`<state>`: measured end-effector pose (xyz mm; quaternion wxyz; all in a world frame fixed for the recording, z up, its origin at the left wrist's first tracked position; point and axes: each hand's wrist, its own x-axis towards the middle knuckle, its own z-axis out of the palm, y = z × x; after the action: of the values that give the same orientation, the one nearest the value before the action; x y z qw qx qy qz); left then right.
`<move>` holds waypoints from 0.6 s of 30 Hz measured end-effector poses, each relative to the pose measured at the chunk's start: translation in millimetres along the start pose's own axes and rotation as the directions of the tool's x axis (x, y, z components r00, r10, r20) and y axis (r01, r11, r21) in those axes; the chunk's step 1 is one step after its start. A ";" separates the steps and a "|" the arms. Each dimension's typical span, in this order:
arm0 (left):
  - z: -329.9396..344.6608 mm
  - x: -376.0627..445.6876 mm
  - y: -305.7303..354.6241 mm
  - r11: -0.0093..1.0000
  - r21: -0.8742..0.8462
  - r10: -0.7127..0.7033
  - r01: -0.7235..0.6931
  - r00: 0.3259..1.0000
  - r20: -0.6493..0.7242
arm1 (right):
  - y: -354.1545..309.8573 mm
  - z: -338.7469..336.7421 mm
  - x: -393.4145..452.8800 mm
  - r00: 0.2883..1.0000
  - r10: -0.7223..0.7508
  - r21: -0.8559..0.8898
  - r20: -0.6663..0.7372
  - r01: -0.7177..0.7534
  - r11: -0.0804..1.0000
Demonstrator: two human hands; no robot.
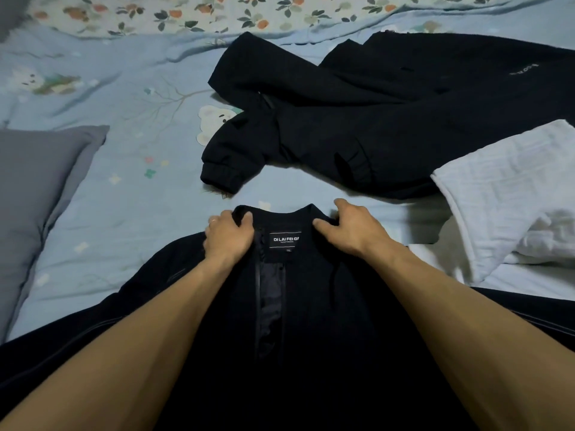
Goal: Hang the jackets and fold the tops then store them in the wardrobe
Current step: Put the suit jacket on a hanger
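Observation:
A black jacket (298, 321) lies spread on the bed in front of me, its collar pointing away and a white-lettered label showing inside the neck. My left hand (228, 236) grips the left side of the collar, thumb over the edge. My right hand (348, 228) grips the right side of the collar the same way. A second black jacket (357, 119) lies crumpled farther back on the right, one cuffed sleeve reaching toward the middle. A white top (513, 188) lies bunched at the right edge, partly over that jacket.
The bed is covered by a light blue printed sheet (130, 144). A grey pillow (34, 194) sits at the left. A floral quilt (217, 10) runs along the far edge. No hanger or wardrobe is in view.

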<state>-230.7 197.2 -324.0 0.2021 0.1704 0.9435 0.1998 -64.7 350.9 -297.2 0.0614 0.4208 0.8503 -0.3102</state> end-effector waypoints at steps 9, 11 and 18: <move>-46.0 14.8 -11.4 0.979 -0.107 0.101 -0.175 0.866 -0.491 | -28.1 15.0 15.8 0.810 -0.302 0.062 -0.502 0.382 0.922; -41.8 18.0 -14.6 0.990 -0.063 0.093 -0.125 0.923 -0.374 | -37.0 20.7 20.6 0.809 -0.349 -0.118 -0.473 0.334 0.935; -16.9 -5.1 -48.4 0.939 0.192 0.284 -0.286 0.958 0.041 | -25.7 55.4 -4.8 0.872 -0.421 -0.333 -0.249 0.331 0.883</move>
<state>-245.6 148.2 -329.7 0.1595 0.3256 0.9226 0.1322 -89.7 303.9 -327.6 -0.0779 0.2763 0.9501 -0.1220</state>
